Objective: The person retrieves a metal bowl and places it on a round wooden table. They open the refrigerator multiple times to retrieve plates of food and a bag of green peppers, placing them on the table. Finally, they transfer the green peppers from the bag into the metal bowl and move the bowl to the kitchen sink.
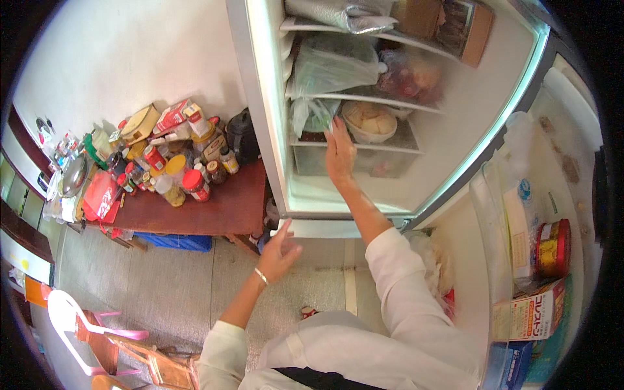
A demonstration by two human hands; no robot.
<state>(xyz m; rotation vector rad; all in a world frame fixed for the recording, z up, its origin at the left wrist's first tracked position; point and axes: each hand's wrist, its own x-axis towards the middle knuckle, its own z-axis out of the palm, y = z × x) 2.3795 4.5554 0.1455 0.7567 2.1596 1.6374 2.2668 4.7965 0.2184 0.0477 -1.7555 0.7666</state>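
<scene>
My right hand (340, 155) reaches into the open refrigerator (390, 195), its fingers closed at the edge of a thin, pale green plastic bag (315, 116). The bag lies on the lower glass shelf, and its contents are hard to make out. Just right of those fingers stands a white bowl (369, 134) heaped with pale, rounded food. My left hand (278, 253), a bracelet at its wrist, hangs outside near the refrigerator's bottom edge. Its fingers are apart and it holds nothing.
Above are another bagged item (335, 68), a dark reddish bag (409, 75) and a cardboard box (448, 29). The open door (481, 208) at right carries a red-and-gold tin (554, 248) and boxes. Jars crowd a red-brown table (214, 214) at left; a pink-white chair (68, 325) stands below.
</scene>
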